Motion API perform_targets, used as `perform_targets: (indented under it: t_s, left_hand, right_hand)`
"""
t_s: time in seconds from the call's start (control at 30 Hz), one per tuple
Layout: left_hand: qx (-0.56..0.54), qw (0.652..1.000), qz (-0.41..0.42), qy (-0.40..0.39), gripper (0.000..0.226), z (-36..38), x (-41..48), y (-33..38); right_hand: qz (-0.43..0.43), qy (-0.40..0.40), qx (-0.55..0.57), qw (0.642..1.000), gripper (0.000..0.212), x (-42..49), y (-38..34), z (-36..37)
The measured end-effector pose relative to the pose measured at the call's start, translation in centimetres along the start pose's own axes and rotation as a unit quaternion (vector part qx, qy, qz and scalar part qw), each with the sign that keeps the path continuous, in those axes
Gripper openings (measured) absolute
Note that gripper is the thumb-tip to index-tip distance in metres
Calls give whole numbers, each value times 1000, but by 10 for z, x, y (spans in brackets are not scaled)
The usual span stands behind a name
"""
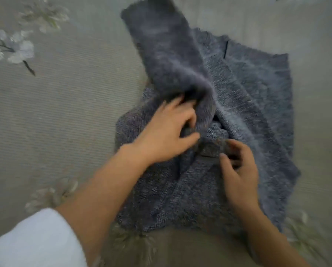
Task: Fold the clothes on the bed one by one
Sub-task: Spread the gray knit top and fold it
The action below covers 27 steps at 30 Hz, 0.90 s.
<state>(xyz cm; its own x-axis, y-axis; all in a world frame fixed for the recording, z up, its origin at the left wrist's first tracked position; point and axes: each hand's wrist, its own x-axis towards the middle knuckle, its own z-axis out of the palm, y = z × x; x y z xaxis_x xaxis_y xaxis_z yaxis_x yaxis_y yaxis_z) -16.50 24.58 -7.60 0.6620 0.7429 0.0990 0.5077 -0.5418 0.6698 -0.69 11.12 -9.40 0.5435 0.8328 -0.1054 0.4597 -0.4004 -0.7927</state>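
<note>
Grey flowered bed (65, 112) carries the sweater (247, 97), lying just ahead of us. At the collar (213, 148) the right hand (238, 170) curls; we cannot tell whether its grip is closed. On the left hand (167, 132) the grip is clamped on the sleeve (171, 54). Risk: if the collar slips, the pull drags the body askew. Knit blue-grey, fuzzy; sleeve lifted beyond.

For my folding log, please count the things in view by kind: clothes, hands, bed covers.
Sweater: 1
Hands: 2 (left hand, right hand)
Bedspread: 1
Total: 4
</note>
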Motion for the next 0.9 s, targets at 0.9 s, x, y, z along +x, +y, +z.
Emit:
perform_targets:
  t_s: [0.9]
  left_hand:
    - [133,970,-192,-74,62,65,-80,-26]
  right_hand:
    - [197,180,218,939,19,212,2,-46]
